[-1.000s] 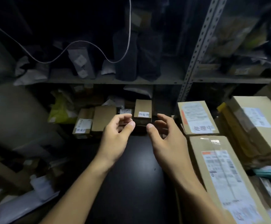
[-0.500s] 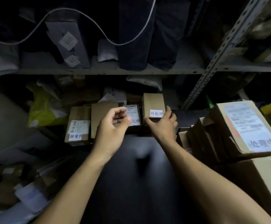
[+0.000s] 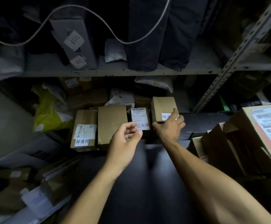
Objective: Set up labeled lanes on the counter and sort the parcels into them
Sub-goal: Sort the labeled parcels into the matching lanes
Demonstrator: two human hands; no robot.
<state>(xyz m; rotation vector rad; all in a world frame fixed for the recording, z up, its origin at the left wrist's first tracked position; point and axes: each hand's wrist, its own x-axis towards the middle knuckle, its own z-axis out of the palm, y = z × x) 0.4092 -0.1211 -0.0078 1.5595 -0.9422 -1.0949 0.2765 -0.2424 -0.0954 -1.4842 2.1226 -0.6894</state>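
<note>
1. Counter (image 3: pixel 147 183): dark, glossy, smooth top; both forearms reach across it toward its far edge.
2. Large carton (image 3: pixel 261 135), right edge of the counter: brown corrugated card, white shipping sheet on top, its print too blurred to read. Open-flapped cartons stand just beside it on the left.
3. Left hand (image 3: pixel 125 139): fingers curled, thumb and fingertips close together in front of item 6; whether they pinch anything cannot be told.
4. Right hand (image 3: pixel 169 128): grips the lower front corner of item 7, thumb across its white label.
5. Box, label "异常件" (image 3: pixel 83 129): flat brown card, barcode sticker above the handwritten-style slip; far edge, leftmost. A plain brown box (image 3: pixel 112 125) touches its right side.
6. Small box, label "已完成" (image 3: pixel 140 120): barcode sheet above the slip; between the plain box and item 7.
7. Small box, label starting "待" (image 3: pixel 163 108): brown card, rest of the writing hidden by the thumb; far edge, rightmost of the row.
8. Yellow plastic bag (image 3: pixel 50 113), crumpled, behind the row on the left.
9. Metal shelf (image 3: pixel 115 72) above: grey upright parcel with tags "0174" and "01", dark bags, a looping pale cable.
</note>
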